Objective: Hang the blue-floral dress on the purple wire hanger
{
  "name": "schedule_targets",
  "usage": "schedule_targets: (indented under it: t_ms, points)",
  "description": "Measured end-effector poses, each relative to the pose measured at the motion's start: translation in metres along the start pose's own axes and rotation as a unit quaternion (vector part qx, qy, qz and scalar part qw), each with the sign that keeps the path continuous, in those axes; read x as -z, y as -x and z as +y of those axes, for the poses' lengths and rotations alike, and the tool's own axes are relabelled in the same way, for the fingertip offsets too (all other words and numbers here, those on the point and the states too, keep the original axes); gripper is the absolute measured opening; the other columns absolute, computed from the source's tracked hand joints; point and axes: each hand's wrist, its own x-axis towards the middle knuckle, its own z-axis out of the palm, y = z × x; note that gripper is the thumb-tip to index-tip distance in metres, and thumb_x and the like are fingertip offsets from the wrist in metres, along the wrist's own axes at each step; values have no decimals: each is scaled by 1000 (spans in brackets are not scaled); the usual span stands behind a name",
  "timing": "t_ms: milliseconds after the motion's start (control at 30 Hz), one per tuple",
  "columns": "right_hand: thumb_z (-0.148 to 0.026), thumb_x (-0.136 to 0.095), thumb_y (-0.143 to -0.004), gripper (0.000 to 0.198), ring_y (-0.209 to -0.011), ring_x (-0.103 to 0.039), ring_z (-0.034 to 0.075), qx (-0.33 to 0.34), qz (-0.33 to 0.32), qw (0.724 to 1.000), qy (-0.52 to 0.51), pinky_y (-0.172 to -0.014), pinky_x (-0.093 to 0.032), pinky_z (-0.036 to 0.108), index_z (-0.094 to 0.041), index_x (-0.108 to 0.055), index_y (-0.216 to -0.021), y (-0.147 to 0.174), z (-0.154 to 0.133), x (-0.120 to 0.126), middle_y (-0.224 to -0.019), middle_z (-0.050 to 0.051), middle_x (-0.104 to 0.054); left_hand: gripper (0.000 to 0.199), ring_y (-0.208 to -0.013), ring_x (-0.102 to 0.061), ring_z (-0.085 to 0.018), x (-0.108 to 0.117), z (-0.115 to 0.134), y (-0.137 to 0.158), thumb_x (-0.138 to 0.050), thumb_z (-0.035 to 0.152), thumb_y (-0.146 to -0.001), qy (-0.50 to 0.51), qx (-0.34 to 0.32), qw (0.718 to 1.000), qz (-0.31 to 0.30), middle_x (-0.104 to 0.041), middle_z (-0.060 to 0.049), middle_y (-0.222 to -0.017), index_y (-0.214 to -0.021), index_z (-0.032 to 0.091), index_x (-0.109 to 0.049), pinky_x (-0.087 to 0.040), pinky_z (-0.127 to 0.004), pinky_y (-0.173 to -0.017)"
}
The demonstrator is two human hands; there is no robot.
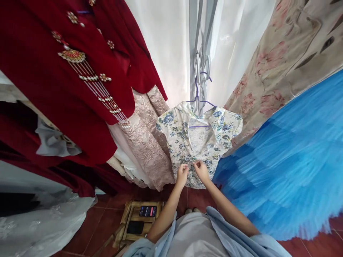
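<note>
A short-sleeved floral blouse (178,137), cream with blue and yellow-green flowers, hangs from a purple hanger (197,99) in front of me. Its neckline gapes in a deep V above my hands. My left hand (182,172) pinches the front of the blouse, low on the left side of the opening. Close beside it, my right hand (200,170) is closed in a pinch on the front too. Whether a button lies between the fingers is too small to tell.
Dark red velvet garments (102,64) with a beaded tassel hang at left, beside pink brocade cloth (150,142). A blue tulle dress (281,157) and floral fabric (268,78) hang at right. Below, a wooden stool (128,217) bears a phone (148,211) and a dark flat object (135,227).
</note>
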Motion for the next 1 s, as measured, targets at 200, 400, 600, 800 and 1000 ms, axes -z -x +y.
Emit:
schedule_targets:
  t_ms: [200,400,600,800,1000]
  points:
    - [-46,-62,-88,33,-94,-72,28,-53,10,998,32,-76,-46,30,-16,-75,-93,-46,-23,-4,-92,12,-78,10,-62,-57,-13,-15,-19,20,-60,24,-76,-3,44,997,-57,-64,-4,-75,-77,15,-62,-46,-24,-60]
    - [-38,-60,-86,31,-95,-72,31,-99,55,994,-7,-77,-47,32,-13,-78,-88,-79,-34,-9,-85,17,-77,10,-59,-58,-13,-16,-43,43,-59,23,-75,-7,78,992,-97,-65,-4,-71,-76,14,-63,-45,-23,-56]
    - [-39,-62,-77,28,-80,-70,29,-93,56,987,-120,-67,-46,30,-15,-70,-65,-94,-35,-4,-68,16,-72,10,-59,-59,-14,-5,-49,33,-59,24,-78,-14,73,994,-80,-64,-3,-69,-76,14,-62,-49,-26,-61]
    - [-46,-65,-65,29,-50,-50,16,-85,-15,957,-278,-52,-38,27,-21,-53,-57,-46,-24,-13,-47,1,-56,23,-89,-66,-19,8,-40,13,-57,19,-83,-54,-15,998,-7,-69,-8,-100,-105,16,-64,-53,-36,-88]
    - [-47,-71,-61,36,-41,-35,8,-122,-120,903,-395,-43,-25,23,-21,-45,-59,25,-11,-10,-48,-4,-51,43,-113,-62,-25,-7,-19,5,-53,9,-81,-144,-193,970,30,-66,-13,-120,-122,19,-62,-48,-41,-101]
